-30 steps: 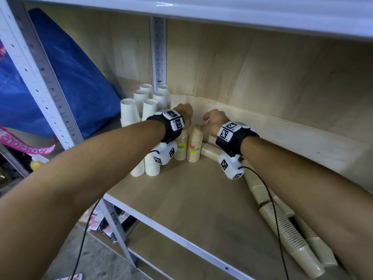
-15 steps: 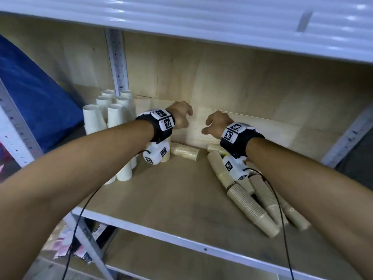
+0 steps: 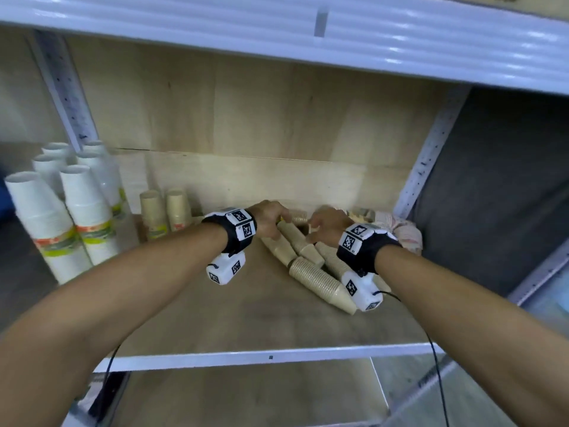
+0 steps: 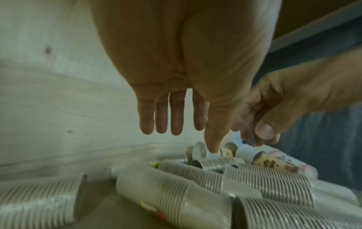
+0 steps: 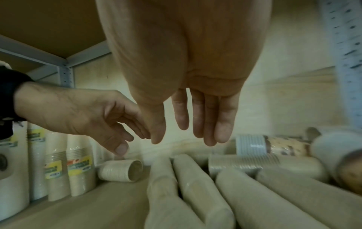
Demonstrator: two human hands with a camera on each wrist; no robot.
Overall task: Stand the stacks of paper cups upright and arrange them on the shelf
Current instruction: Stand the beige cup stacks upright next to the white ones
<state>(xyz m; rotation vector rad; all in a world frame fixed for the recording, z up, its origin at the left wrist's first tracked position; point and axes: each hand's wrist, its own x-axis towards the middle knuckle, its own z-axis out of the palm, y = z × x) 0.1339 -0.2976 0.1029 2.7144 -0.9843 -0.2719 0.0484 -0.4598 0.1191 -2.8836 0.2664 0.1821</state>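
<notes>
1. Head view: both arms reached into the wooden shelf (image 3: 234, 315). The left hand (image 3: 269, 223) and right hand (image 3: 326, 226) hung side by side above a heap of lying brown cup stacks (image 3: 314, 274) at centre right of the frame. Whether either hand touched the heap could not be told here. White cup stacks (image 3: 83, 211) stood upright at the left edge, with two short brown stacks (image 3: 163, 212) upright just to their right. Patterned cups (image 3: 400, 229) lay at the right, against the perforated post (image 3: 428, 155).

2. Left wrist view: the left hand (image 4: 176, 77) filled the upper centre with its fingers (image 4: 176, 117) straight, pointing down and holding nothing. The lying brown cup stacks (image 4: 195, 186) spread across the bottom of the frame. The right hand (image 4: 274, 108) entered from the right, fingers loosely bent, empty.

3. Right wrist view: the right hand (image 5: 186, 62) hung at upper centre, fingers (image 5: 205, 117) straight and empty, above the lying stacks (image 5: 245, 193) in the lower right. The left hand (image 5: 88, 114) came in from the left, relaxed. The upright stacks (image 5: 68, 170) stood at lower left, beside one short lying stack (image 5: 121, 170).
</notes>
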